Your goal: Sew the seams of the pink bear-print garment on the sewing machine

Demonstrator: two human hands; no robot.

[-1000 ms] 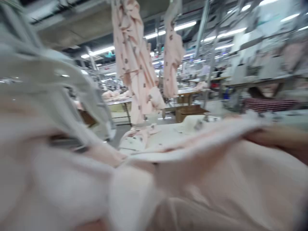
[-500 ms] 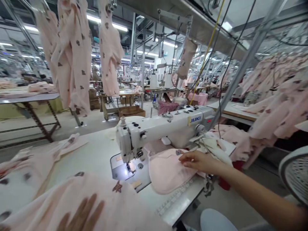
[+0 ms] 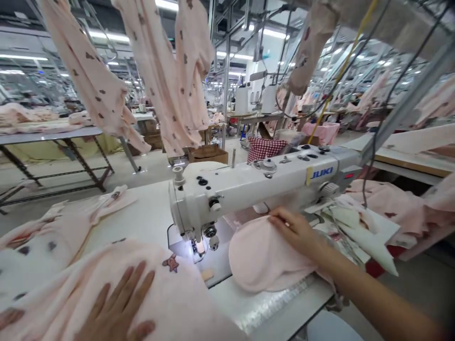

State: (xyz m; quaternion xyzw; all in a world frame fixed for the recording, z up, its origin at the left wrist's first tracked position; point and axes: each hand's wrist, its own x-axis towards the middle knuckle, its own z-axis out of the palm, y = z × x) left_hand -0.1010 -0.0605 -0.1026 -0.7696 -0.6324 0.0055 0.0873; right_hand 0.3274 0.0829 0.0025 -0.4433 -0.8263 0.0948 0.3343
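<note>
My left hand (image 3: 115,310) lies flat, fingers spread, on a pink printed garment (image 3: 167,293) at the near edge of the sewing table (image 3: 149,215). My right hand (image 3: 296,229) reaches under the arm of the white JUKI sewing machine (image 3: 256,184), its fingers curled on the far edge of a rounded plain pink fabric piece (image 3: 265,260) that lies right of the needle (image 3: 197,244). Whether those fingers pinch the cloth or just press it is not clear.
More pink printed pieces (image 3: 53,232) lie at the table's left. Pink garments (image 3: 170,71) hang overhead. A pile of cut fabric (image 3: 359,227) sits right of the machine. Metal tables (image 3: 50,137), a cardboard box (image 3: 208,154) and thread cones (image 3: 241,99) stand beyond.
The view swung from a blurred mass of pink cloth to the sewing machine. My right hand slid further up the plain pink piece. My left hand stays flat on the printed garment.
</note>
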